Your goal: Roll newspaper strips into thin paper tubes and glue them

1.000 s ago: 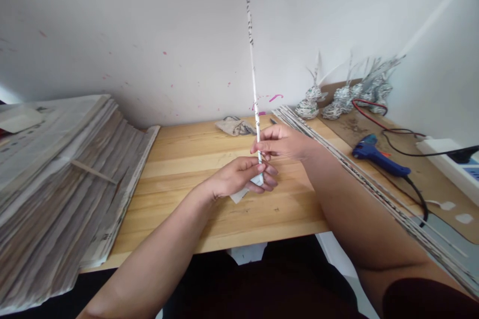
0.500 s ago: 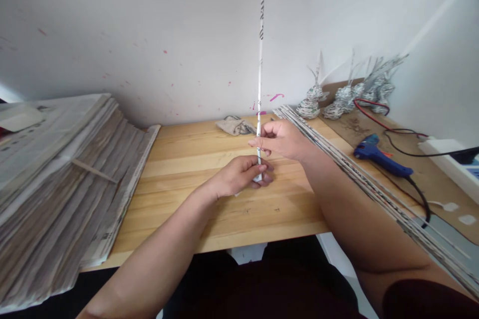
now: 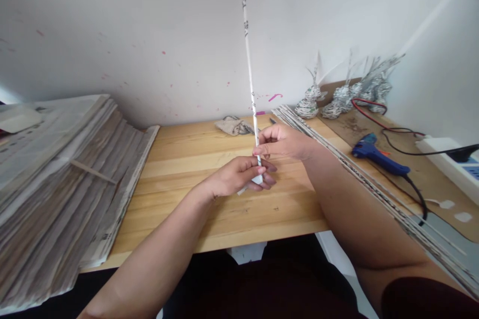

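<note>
A long thin rolled newspaper tube (image 3: 247, 55) stands almost upright over the wooden table (image 3: 187, 159), its top running out of the frame. My left hand (image 3: 239, 177) is closed round its lower end, where a bit of loose paper sticks out under the fingers. My right hand (image 3: 280, 140) pinches the tube just above the left hand. Both hands hover a little over the middle of the table.
A thick stack of newspapers (image 3: 56, 179) fills the left side. To the right lie a row of rolled paper tubes (image 3: 359, 184), a blue glue gun (image 3: 376, 155) with its cable, a white power strip (image 3: 449, 159), and small woven paper pieces (image 3: 337, 99) by the wall. A crumpled cloth (image 3: 234, 125) lies at the back.
The tube's top has swung left from its more upright lean half a second ago. Both hands keep their hold and have barely shifted.
</note>
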Demonstrator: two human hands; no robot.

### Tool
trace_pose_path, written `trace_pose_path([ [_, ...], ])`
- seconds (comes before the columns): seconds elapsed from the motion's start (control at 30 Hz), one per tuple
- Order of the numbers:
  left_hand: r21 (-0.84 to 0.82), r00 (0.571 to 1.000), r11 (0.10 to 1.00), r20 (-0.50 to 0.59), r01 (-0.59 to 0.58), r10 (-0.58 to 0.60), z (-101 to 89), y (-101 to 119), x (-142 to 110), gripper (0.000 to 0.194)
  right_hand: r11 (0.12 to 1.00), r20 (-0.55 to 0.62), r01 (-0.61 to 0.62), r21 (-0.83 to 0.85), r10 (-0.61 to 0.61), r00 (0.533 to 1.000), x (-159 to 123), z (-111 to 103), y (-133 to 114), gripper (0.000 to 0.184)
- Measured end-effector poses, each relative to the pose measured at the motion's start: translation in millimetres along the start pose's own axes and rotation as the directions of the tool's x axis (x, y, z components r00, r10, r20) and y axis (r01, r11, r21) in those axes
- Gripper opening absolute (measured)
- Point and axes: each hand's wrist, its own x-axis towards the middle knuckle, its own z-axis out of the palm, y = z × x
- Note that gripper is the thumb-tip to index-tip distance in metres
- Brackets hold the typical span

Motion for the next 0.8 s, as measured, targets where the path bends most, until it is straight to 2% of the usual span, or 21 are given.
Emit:
trace_pose_path([
  [0.13,0.005,0.999,1.0,-0.051,-0.014,0.014,0.5,-4,3,0.039,0.989,-0.149,0.027,-0.147,-0.049,0.988,3,7,0,0.03],
  [0.23,-0.009,0.994,0.999,-0.1,-0.038,0.037,0.8,-4,4,0.036,0.963,-0.295,0.04,-0.267,-0.121,0.948,4,13,-2,0.034],
  [0.3,-0.02,0.99,0.998,-0.126,-0.059,0.056,0.7,-2,4,0.035,0.962,-0.361,0.043,-0.269,-0.142,0.922,5,15,-3,0.033],
  [0.37,-0.034,0.992,0.998,-0.112,-0.057,0.052,0.7,1,3,0.035,0.986,-0.291,0.048,-0.162,-0.095,0.952,4,15,-4,0.028],
  [0.43,-0.045,0.998,0.999,-0.057,-0.019,0.017,0.6,4,1,0.036,1.0,-0.08,0.015,-0.024,-0.017,0.997,2,11,-3,0.03],
  [0.5,-0.055,1.0,0.998,-0.004,0.019,-0.019,0.7,6,0,0.037,0.998,0.104,-0.034,0.06,0.027,0.994,0,5,-1,0.033],
  [0.53,-0.06,1.0,0.998,0.009,0.03,-0.029,0.8,7,-1,0.037,0.996,0.141,-0.048,0.08,0.036,0.989,-1,3,0,0.032],
  [0.7,-0.053,1.0,0.998,-0.015,0.013,-0.014,1.9,6,-1,0.034,0.992,0.072,-0.035,0.125,0.026,0.997,0,-2,3,0.026],
  [0.8,-0.018,0.999,1.0,-0.041,-0.022,0.021,2.1,3,1,0.033,0.998,-0.036,0.017,0.058,-0.015,0.999,1,3,-1,0.029],
])
